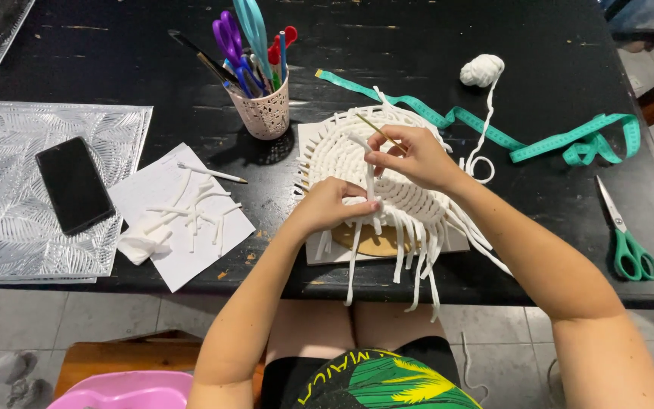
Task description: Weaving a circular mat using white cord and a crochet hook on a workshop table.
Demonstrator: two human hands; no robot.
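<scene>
At the near edge of the black table [493, 45] sits my white woven cord piece [387, 189], resting on a pale board [319, 250] so its loose strands can hang over the edge toward my lap. My left hand [327, 208] lies curled on the weave, thumb and fingers pinched on one upright cord strand [370, 182] to keep it taut. My right hand [414, 157] is closed around a thin yellowish stick [380, 132], holding it slanted over the rows where I can work its tip in. Behind, a pink lattice cup [266, 110] stands upright, crowded with scissors, pens and a blue tool, handles up for easy grabbing. Cut cord scraps [191, 212] rest on white paper [206, 257] to my left, with a cord ball [482, 70] feeding from the right, beside a teal measuring tape [539, 144].
</scene>
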